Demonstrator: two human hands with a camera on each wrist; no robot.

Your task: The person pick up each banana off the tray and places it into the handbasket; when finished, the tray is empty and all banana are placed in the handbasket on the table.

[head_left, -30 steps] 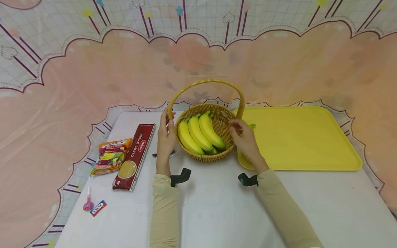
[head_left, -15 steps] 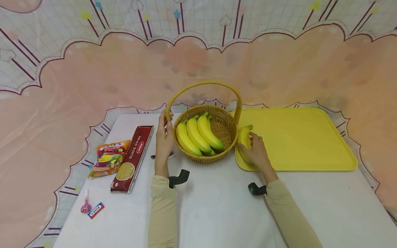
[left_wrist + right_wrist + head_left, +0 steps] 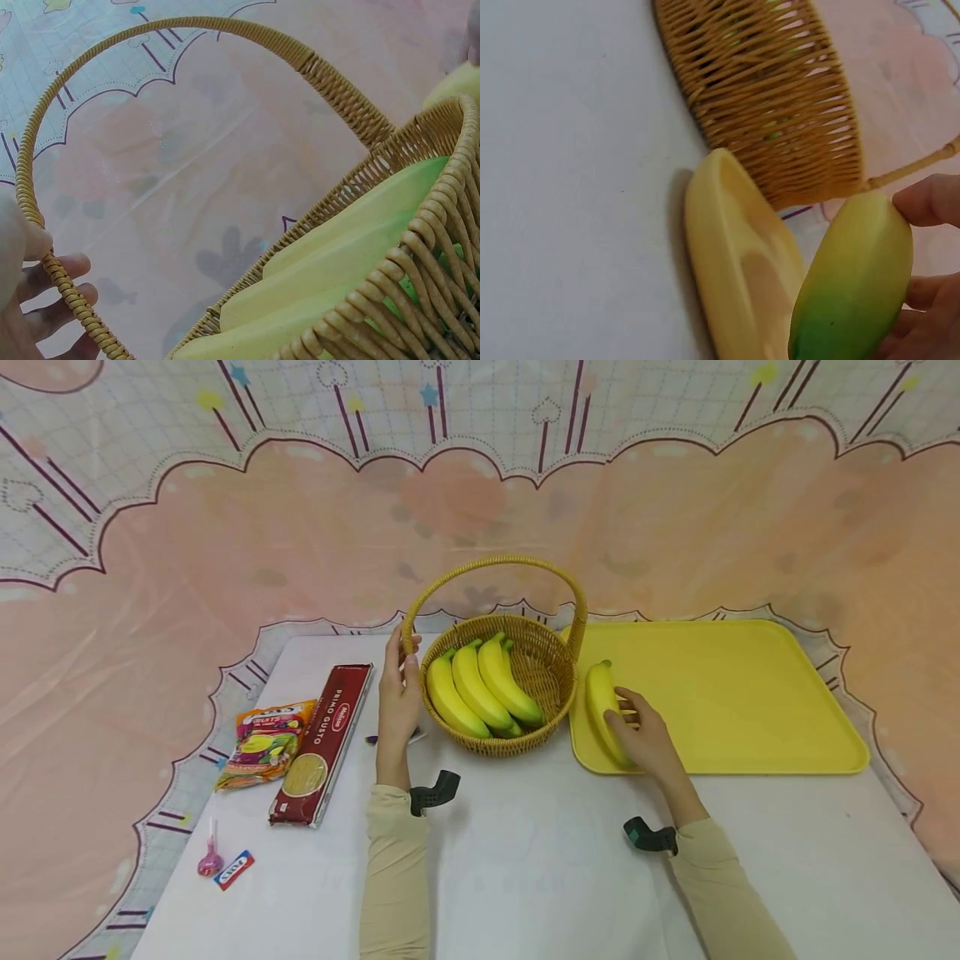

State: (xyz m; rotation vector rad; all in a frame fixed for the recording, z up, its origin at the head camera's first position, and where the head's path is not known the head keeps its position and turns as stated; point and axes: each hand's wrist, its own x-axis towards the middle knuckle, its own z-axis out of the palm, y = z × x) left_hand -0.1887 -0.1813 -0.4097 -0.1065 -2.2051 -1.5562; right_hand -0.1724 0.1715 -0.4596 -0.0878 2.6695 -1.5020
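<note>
A woven basket (image 3: 504,746) with a tall arched handle (image 3: 124,31) stands at the back middle of the table. Several yellow bananas (image 3: 480,693) with green tips lie in its left half. My left hand (image 3: 397,697) holds the handle's left side, thumb and fingers around it in the left wrist view. To the right of the basket, my right hand (image 3: 647,733) grips one more banana (image 3: 602,703) between thumb and fingers. In the right wrist view this banana (image 3: 855,274) hangs over the left end of the yellow tray (image 3: 735,697); whether it touches the tray is unclear.
At the left lie a red pasta packet (image 3: 322,743), a colourful candy bag (image 3: 267,742), a pink lollipop (image 3: 211,862) and a small wrapped sweet (image 3: 234,870). A small dark-tipped item (image 3: 371,740) is partly hidden by the left wrist. A patterned cloth (image 3: 480,510) hangs behind.
My right hand has moved from the basket's right rim to the tray's left end, carrying the banana, then a little further right. The left hand has stayed on the handle.
</note>
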